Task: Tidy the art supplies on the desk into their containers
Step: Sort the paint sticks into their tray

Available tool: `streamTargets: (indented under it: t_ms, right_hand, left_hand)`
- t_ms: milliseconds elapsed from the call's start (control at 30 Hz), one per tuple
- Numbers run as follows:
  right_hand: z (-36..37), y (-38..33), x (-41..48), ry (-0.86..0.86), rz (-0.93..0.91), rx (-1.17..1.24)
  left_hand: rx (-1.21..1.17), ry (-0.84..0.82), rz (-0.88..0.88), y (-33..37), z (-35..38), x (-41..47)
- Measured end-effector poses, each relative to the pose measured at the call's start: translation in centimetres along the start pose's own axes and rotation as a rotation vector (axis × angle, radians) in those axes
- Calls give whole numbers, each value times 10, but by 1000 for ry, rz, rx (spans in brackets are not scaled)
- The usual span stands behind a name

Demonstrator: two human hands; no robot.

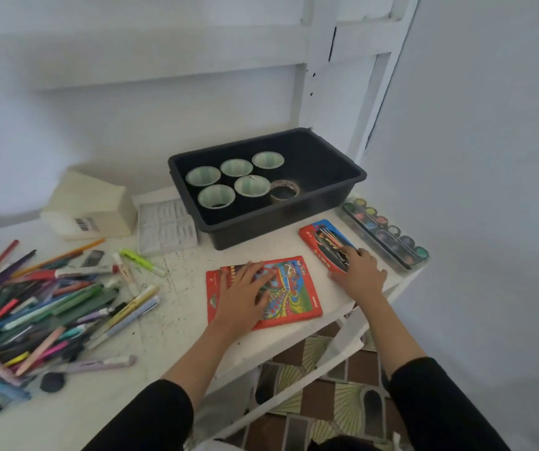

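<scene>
- Red pencil pack [297, 289] lies flat near the worktop [183, 288] edge. Your left grip [245, 292] rests spread on it, holding nothing.
- Your right grip [359, 271] covers the near end of the slim red case [321, 237] — clasped or not, you cannot tell.
- Its long axis points at the black bin [277, 222], just beyond.

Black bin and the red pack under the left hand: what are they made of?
Black bin: likely moulded plastic, matte; smooth walls, rolled rim. Red pack: looks like printed cardboard, slightly glossy, flat with thin edges; a plastic sleeve is possible.
</scene>
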State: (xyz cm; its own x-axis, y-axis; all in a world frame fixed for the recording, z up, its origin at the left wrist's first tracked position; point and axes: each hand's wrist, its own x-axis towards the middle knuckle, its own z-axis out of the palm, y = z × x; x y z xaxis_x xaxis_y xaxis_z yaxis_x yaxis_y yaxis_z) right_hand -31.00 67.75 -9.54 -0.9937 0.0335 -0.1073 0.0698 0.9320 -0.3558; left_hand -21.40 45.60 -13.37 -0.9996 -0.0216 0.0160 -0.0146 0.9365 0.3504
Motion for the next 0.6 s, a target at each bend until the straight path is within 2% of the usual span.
streamTargets:
  t_ms: [333, 467, 600]
  right_hand:
    - [25, 13, 0, 85, -92, -76]
    - [26, 18, 2, 96, -151, -16]
    - [29, 13, -8, 238, -269, 170]
  left_hand:
    - [-22, 11, -24, 1, 1, 1]
    - [-44, 15, -27, 3, 1, 1]
    - [-355, 63, -49, 1, -5, 7]
